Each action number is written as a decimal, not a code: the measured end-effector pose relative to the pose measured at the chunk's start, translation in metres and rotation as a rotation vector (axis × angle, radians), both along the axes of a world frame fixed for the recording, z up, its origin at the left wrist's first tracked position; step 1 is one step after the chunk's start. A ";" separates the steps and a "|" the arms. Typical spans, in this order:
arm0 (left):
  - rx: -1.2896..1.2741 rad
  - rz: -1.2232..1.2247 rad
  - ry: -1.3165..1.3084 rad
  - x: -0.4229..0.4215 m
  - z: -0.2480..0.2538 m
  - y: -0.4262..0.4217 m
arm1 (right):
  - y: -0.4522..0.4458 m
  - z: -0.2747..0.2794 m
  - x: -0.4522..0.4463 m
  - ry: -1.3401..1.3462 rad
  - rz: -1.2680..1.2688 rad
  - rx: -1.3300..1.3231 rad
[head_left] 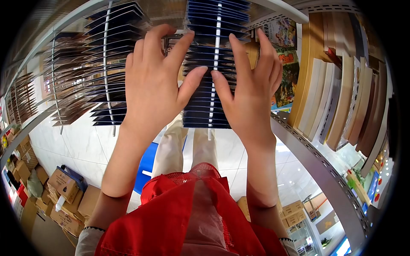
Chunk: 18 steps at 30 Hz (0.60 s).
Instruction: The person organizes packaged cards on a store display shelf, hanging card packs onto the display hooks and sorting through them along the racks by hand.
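Note:
A long row of flat dark blue packets [200, 100] hangs one behind another on a white peg hook [212, 91] in front of me. My left hand [156, 74] is at the row's left side, thumb and index finger apart, their tips at the packets. On the right side, my right hand [250, 83] has its fingers spread, with the thumb over the packets near the hook and the index finger along their edge. Neither hand has a packet closed in its fingers. Left of my left hand hangs another row of dark packets [104, 117].
Brown packets [70, 98] hang on hooks farther left. Books [337, 102] stand on the right, beside a grey perforated rack post [316, 166] and colourful printed packs [286, 81]. Cardboard boxes [64, 183] sit on the floor at lower left. A blue object [146, 166] shows beside my legs.

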<state>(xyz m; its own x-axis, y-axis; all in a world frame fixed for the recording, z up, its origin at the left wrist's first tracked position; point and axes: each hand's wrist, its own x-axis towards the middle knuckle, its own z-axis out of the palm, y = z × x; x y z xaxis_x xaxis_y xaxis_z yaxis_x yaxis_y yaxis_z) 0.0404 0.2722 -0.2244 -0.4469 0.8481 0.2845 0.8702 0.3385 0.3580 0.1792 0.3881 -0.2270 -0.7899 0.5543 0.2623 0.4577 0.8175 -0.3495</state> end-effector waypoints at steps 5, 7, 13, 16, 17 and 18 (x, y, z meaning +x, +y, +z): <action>-0.014 0.000 -0.034 0.004 0.004 -0.005 | -0.005 -0.002 0.007 -0.026 -0.004 -0.049; -0.020 -0.004 -0.043 0.004 0.005 -0.006 | -0.007 -0.002 0.009 -0.040 -0.010 -0.049; 0.025 -0.009 -0.056 0.003 0.006 -0.003 | -0.004 -0.001 0.006 0.003 -0.013 -0.040; 0.055 -0.003 -0.020 -0.001 0.001 0.005 | 0.004 -0.006 0.001 0.035 -0.003 0.009; 0.046 0.003 -0.020 -0.002 0.000 0.008 | 0.006 -0.008 0.000 0.043 0.002 0.031; 0.037 0.008 -0.020 -0.003 0.000 0.010 | 0.006 -0.008 -0.001 0.036 0.000 0.036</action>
<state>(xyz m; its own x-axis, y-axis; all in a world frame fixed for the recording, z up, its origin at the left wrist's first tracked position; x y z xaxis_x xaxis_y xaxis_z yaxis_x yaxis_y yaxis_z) 0.0379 0.2822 -0.2249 -0.4595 0.8335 0.3069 0.8602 0.3314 0.3876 0.1781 0.3941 -0.2355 -0.7797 0.5439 0.3104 0.4450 0.8299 -0.3363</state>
